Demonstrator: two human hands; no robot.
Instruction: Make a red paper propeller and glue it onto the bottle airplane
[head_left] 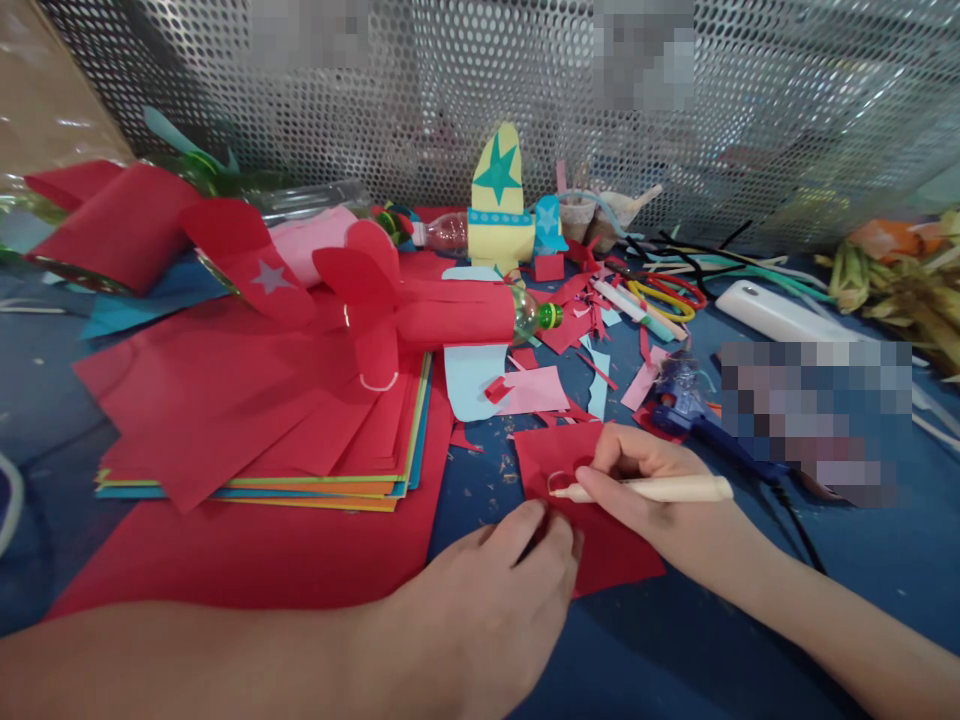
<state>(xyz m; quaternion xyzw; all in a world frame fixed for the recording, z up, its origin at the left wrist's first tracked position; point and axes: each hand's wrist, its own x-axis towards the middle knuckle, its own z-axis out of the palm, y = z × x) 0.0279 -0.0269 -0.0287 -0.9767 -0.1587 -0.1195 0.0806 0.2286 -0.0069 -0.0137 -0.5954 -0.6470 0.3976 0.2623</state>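
Observation:
My right hand (652, 490) is closed round a cream pen-like tool (660, 489), its tip resting on a small piece of red paper (544, 460) on the blue table. My left hand (487, 600) lies palm down on the near edge of that red paper, fingers pressed flat and close together, holding it still. A small pale loop is visible at the tool's tip (559, 483).
A stack of coloured sheets topped with red (300, 430) lies to the left. Behind it are a red paper-covered bottle rocket (450, 315), a yellow rocket with a green star (499, 205), paper scraps, a blue glue gun (686, 405), pipe cleaners and a perforated metal wall.

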